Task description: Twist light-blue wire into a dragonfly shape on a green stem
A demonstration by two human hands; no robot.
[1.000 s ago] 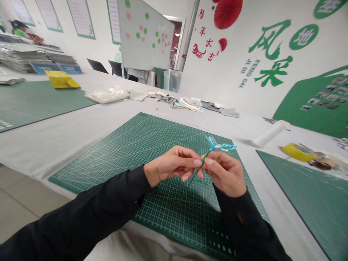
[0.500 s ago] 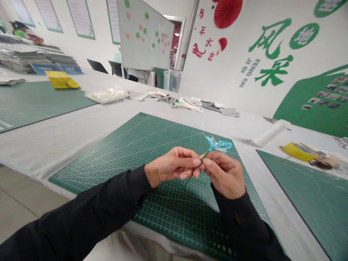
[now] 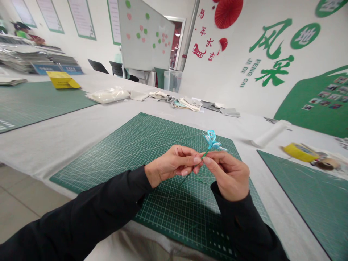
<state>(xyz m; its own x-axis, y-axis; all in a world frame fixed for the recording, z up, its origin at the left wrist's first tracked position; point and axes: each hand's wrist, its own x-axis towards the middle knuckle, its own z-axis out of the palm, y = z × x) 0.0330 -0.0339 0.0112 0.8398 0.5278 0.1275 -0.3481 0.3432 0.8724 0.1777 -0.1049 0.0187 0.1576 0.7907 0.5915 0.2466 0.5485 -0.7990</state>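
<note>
A small blue ornament (image 3: 212,141), flower- or butterfly-like with looped, partly clear petals, tops a thin green stem (image 3: 206,153). My left hand (image 3: 178,161) pinches this stem between thumb and fingers. On its other side my right hand (image 3: 227,172) closes thumb and forefinger on the stem just below the blue head. The fingertips of both hands nearly meet. A thin green strand hangs below them, over the green cutting mat (image 3: 108,156). Part of the stem is hidden by my fingers.
Another cutting mat (image 3: 304,188) lies at the right, with a yellow roll (image 3: 300,152) and a brown tape roll (image 3: 327,164) by it. Folded cloths (image 3: 189,104) and a plastic-wrapped pack (image 3: 108,95) lie farther back. A yellow packet (image 3: 62,79) sits at the left.
The blue head has turned about its stem, so its loop now points upward rather than to the right. My right hand has shifted slightly right; the left has barely moved.
</note>
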